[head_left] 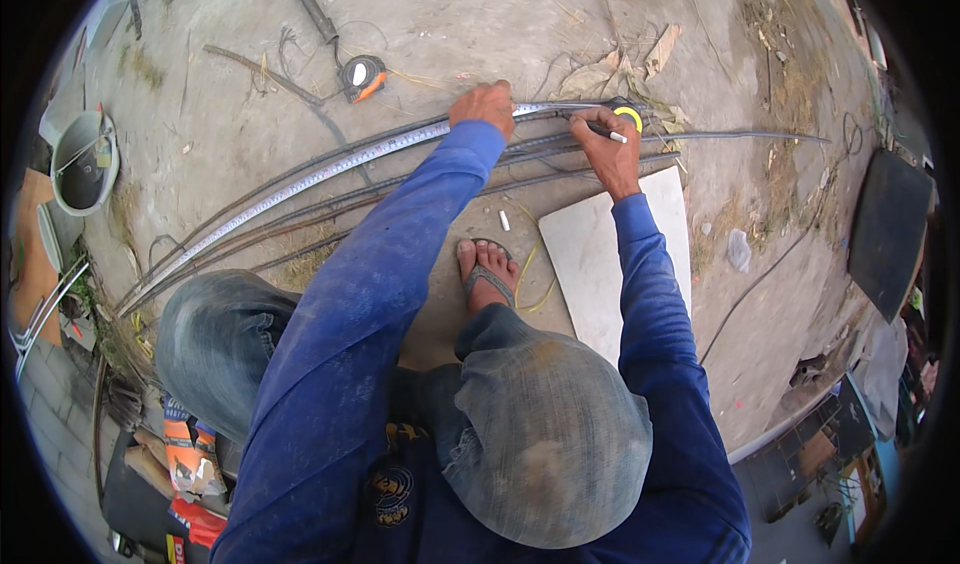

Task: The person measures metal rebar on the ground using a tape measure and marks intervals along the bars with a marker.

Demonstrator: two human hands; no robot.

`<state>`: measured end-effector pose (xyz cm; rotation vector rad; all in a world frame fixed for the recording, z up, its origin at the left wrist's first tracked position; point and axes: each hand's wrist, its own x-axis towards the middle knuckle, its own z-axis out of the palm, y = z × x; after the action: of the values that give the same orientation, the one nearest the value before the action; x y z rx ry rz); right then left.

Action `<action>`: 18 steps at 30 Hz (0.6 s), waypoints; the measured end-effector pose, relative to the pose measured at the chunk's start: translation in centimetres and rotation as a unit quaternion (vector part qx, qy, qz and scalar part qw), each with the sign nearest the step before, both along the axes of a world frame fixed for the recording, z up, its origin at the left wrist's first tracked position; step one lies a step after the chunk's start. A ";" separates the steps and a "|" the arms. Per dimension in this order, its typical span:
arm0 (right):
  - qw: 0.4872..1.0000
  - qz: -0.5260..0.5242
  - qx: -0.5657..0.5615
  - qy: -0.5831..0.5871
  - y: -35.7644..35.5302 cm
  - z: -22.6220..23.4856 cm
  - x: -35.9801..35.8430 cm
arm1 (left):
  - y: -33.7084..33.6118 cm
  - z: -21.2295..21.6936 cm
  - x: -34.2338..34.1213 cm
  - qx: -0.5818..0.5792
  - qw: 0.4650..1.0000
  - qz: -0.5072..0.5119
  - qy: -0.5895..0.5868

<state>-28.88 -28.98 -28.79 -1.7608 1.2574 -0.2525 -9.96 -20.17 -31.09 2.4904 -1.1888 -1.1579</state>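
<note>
The left hand (483,104) is grasping the extended tape blade (320,172), which is stretching left along dark rods (740,134) on the ground (480,14). The right hand (606,152) is gripping a marker (604,130) just beside the yellow-and-black tape case (628,116).

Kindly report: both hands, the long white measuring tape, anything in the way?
Left hand on long white tape. Right hand holding dark white-ended marker. Tape along thin dark rods. Dry brown leaves close by.
</note>
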 end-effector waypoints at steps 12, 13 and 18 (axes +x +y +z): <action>0.865 0.266 -0.373 0.206 -3.5 -1.4 -2.4 | -0.4 0.4 0.6 0.036 0.999 -0.029 0.012; 0.872 0.282 -0.342 0.209 -3.9 -1.4 -2.6 | -0.5 0.8 0.7 0.032 0.999 -0.031 0.012; 0.869 0.295 -0.372 0.139 -5.5 1.4 -2.5 | -3.7 3.5 11.5 0.036 0.998 -0.037 -0.028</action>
<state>-31.40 -34.52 -27.39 -2.8456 0.7690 -0.1276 1.52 -23.91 -27.59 2.5671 -1.2848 -1.1763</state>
